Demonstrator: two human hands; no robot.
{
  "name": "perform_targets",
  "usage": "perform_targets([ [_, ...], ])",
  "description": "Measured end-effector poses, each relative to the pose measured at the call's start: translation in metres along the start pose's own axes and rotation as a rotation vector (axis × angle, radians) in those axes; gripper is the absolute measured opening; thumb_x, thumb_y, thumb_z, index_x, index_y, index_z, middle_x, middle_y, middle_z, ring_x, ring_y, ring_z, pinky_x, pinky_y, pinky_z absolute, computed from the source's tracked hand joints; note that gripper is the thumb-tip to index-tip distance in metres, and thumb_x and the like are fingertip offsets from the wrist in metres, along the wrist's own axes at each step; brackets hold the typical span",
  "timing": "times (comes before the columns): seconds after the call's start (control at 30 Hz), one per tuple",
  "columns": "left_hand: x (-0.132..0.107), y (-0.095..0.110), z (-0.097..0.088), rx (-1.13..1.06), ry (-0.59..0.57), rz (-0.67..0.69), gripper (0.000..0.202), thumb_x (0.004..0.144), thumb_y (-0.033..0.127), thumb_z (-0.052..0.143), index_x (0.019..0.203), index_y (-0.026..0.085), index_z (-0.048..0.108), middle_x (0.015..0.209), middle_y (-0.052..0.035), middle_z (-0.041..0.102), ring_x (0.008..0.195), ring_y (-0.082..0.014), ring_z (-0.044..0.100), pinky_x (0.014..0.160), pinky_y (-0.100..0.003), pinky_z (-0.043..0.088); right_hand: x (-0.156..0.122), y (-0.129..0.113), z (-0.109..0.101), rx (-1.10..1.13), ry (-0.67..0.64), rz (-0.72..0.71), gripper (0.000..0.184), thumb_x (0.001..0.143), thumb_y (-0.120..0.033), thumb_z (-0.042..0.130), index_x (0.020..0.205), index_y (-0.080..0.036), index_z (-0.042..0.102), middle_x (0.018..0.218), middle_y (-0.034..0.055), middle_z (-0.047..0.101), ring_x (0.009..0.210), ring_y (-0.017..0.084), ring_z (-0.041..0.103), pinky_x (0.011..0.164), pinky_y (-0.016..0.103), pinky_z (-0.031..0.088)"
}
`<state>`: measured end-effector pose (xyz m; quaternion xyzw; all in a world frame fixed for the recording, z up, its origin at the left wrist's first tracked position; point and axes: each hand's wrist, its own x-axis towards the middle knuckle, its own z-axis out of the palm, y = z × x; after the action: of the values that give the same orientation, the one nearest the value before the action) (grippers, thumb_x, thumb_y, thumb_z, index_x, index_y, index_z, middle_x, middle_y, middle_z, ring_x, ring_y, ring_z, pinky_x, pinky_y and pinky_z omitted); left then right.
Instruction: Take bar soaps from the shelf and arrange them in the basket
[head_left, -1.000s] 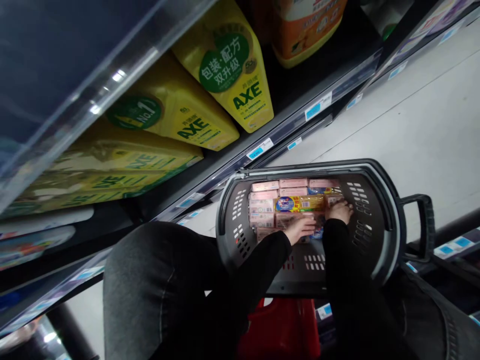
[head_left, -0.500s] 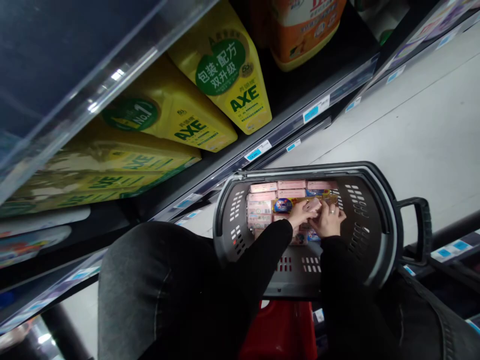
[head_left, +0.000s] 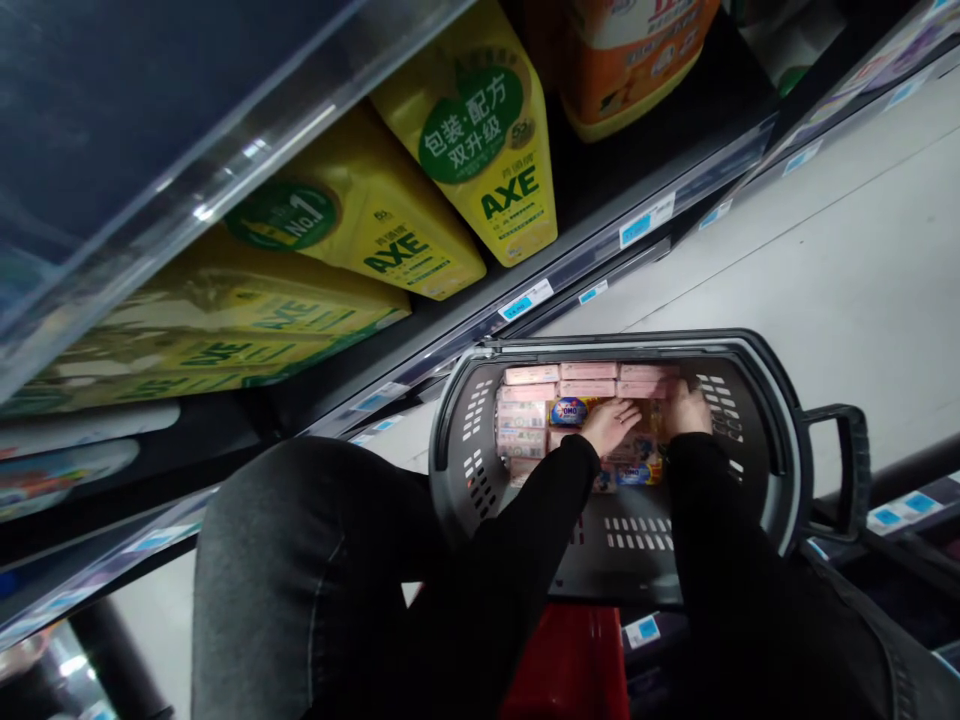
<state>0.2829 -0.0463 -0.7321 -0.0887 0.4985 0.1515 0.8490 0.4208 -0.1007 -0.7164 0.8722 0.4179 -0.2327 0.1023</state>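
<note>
pale pink packs point(head_left: 589, 371), blue-and-yellow wrapper point(head_left: 570, 411), dark grey basket point(head_left: 750, 450), yellow bottles point(head_left: 480, 150)

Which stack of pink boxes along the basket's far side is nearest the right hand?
The rightmost stack, beside the right hand; the other two lie farther left.

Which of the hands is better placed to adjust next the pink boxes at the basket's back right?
Probably the right hand: it is at the right end of those pink boxes. The left hand is farther left and lower in the picture.
</note>
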Motion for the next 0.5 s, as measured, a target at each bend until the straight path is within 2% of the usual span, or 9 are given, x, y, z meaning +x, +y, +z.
perform_targets([
  [0.1,0.009,0.004,0.012,-0.060,0.017,0.031,0.027,0.080,-0.006,0.042,0.068,0.016,0.053,0.073,-0.0053,0.059,0.094,-0.0156,0.065,0.106,-0.034,0.046,0.003,0.000,0.018,0.174,0.100,0.095,0.041,0.087,-0.039,0.043,0.116,-0.011,0.051,0.123,0.0236,0.050,0.087,0.030,0.059,0.070,0.041,0.047],
  [0.2,0.012,0.002,0.015,-0.066,0.011,0.074,0.025,0.075,-0.007,0.048,0.064,0.016,0.050,0.067,-0.0035,0.058,0.099,-0.0179,0.065,0.105,-0.037,0.047,0.005,0.000,0.028,0.351,0.166,0.160,0.041,0.082,-0.035,0.047,0.113,-0.009,0.050,0.113,0.0226,0.054,0.092,0.032,0.057,0.077,0.043,0.046],
  [0.33,-0.002,-0.004,0.008,-0.025,0.005,0.092,0.017,0.075,-0.001,0.053,0.069,0.015,0.052,0.085,-0.0089,0.067,0.099,-0.0201,0.066,0.102,-0.041,0.047,0.005,0.000,0.029,0.511,0.200,0.196,0.042,0.078,-0.033,0.054,0.113,-0.010,0.048,0.108,0.0189,0.057,0.098,0.030,0.056,0.088,0.042,0.045],
  [0.43,-0.028,0.008,-0.011,0.277,0.151,0.155,0.008,0.079,0.007,0.053,0.080,0.013,0.058,0.092,-0.0130,0.069,0.095,-0.0231,0.068,0.096,-0.042,0.050,-0.007,-0.004,0.027,0.486,0.198,0.252,0.059,0.076,-0.040,0.062,0.120,-0.005,0.044,0.120,0.0254,0.052,0.113,0.036,0.049,0.098,0.044,0.040],
  [0.5,-0.050,0.027,-0.033,0.500,0.348,0.336,0.012,0.080,0.008,0.054,0.088,0.014,0.060,0.101,-0.0125,0.068,0.102,-0.0240,0.065,0.098,-0.041,0.048,-0.023,-0.015,0.029,0.446,0.231,0.378,0.069,0.077,-0.047,0.062,0.122,0.002,0.042,0.124,0.0317,0.048,0.121,0.040,0.043,0.103,0.048,0.036],
])
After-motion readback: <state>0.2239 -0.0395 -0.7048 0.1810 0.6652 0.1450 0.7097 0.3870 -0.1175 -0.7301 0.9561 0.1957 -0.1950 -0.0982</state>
